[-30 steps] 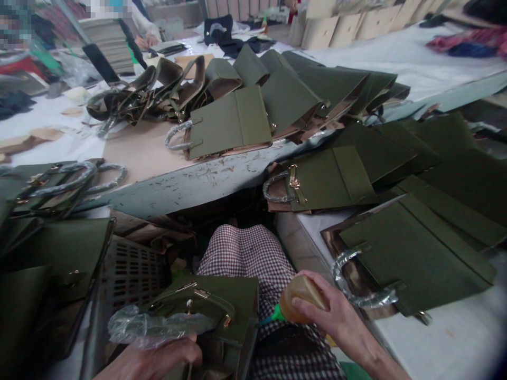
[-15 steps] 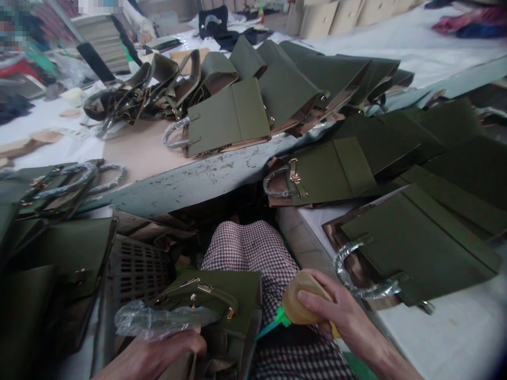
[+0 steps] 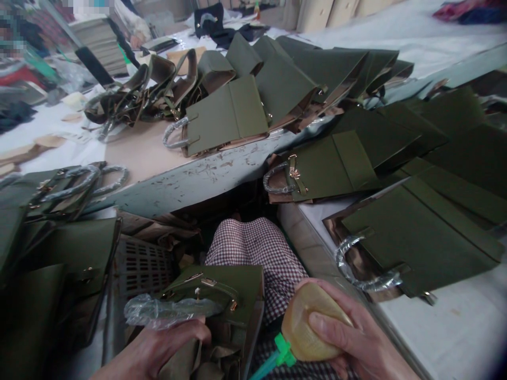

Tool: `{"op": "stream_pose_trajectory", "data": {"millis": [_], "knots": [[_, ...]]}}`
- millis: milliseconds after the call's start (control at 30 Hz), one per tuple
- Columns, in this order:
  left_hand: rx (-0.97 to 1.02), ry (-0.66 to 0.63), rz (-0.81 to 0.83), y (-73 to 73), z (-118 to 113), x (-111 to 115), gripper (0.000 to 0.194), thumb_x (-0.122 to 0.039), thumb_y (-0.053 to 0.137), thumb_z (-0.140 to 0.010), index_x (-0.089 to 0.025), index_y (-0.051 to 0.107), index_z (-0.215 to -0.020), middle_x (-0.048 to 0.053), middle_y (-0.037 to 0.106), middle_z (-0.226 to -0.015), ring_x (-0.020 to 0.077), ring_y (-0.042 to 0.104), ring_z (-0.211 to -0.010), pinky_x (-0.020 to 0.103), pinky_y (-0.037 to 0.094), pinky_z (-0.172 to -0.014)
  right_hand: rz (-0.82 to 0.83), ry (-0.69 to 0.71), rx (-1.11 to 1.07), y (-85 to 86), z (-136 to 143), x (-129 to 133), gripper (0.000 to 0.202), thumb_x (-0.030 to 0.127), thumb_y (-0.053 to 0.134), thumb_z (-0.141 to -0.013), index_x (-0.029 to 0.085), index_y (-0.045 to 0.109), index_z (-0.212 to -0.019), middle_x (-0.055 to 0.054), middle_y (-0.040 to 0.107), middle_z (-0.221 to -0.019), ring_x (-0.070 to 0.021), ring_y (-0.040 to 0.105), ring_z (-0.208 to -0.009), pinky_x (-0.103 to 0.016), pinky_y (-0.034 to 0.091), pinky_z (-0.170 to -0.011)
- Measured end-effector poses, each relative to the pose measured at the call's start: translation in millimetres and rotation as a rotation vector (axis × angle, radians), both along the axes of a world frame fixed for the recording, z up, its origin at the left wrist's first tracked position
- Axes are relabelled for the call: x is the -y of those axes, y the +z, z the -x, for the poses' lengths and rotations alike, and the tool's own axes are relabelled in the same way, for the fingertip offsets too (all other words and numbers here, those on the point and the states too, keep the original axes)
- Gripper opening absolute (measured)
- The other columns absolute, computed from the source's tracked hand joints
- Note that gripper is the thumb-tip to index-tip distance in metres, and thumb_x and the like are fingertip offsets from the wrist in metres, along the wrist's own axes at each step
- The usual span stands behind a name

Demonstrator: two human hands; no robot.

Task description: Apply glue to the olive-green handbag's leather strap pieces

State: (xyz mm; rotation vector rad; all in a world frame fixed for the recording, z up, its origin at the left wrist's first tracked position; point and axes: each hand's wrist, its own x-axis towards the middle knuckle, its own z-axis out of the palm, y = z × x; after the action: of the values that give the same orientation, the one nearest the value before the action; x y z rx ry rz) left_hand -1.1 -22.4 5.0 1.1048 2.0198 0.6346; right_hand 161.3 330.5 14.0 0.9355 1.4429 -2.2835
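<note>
An olive-green handbag (image 3: 247, 282) with gold fittings rests on the lap, partly cut off by the lower edge. My left hand (image 3: 174, 340) is closed on it, below the plastic-wrapped handle (image 3: 158, 310); some fingers are hidden in the folds of its lining. In my right hand (image 3: 352, 330) is a squeeze bottle (image 3: 307, 316) of amber liquid, with the thumb pressing a dent into its side. Its green nozzle (image 3: 275, 359) points down and left, beside the bag's right side edge. The nozzle tip reaches the bottom of the view, so I cannot tell whether it touches.
Olive handbags lie on the right-hand surface, among them one bag (image 3: 428, 237) near my right arm. Several more (image 3: 229, 116) line the worktable ahead. At left are further bags (image 3: 79, 248) and a slotted plastic crate (image 3: 146, 264). A checked cloth (image 3: 249, 240) covers the lap.
My right hand has brought the bottle lower and nearer to me, its nozzle sliding down along the bag's side. The left hand and bag sit slightly farther right in view.
</note>
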Motion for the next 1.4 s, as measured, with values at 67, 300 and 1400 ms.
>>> {"op": "stream_pose_trajectory", "data": {"millis": [67, 300, 1400], "knots": [[0.008, -0.043, 0.038, -0.5, -0.3, 1.0, 0.044, -0.028, 0.080, -0.084, -0.036, 0.073, -0.127, 0.003, 0.083, -0.121, 0.0280, 0.079, -0.111, 0.037, 0.066, -0.097, 0.003, -0.026, 0.036, 5.0, -2.0, 4.0, 0.063, 0.068, 0.087, -0.074, 0.024, 0.069, -0.115, 0.000, 0.068, -0.081, -0.0083, 0.044, -0.053, -0.014, 0.038, -0.039], [0.029, -0.066, 0.152, -8.7, -2.9, 11.5, 0.051, -0.047, 0.081, -0.087, -0.035, 0.070, -0.135, 0.009, 0.080, -0.128, 0.0347, 0.075, -0.120, 0.051, 0.061, -0.106, -0.094, -0.008, 0.045, -2.2, -1.9, -1.6, 0.061, 0.067, 0.084, -0.076, 0.023, 0.069, -0.114, -0.001, 0.065, -0.082, -0.0111, 0.046, -0.058, -0.017, 0.035, -0.040], [-0.269, -0.101, -0.250, 34.6, 16.7, -55.0, 0.012, -0.025, 0.058, -0.091, -0.027, 0.052, -0.101, -0.001, 0.062, -0.083, 0.0198, 0.063, -0.072, 0.030, 0.047, -0.068, -0.298, -0.126, -0.092, -50.0, -9.2, -21.9, 0.044, 0.060, 0.078, -0.087, 0.024, 0.071, -0.112, -0.003, 0.072, -0.086, -0.0172, 0.060, -0.066, -0.025, 0.049, -0.052]]}}
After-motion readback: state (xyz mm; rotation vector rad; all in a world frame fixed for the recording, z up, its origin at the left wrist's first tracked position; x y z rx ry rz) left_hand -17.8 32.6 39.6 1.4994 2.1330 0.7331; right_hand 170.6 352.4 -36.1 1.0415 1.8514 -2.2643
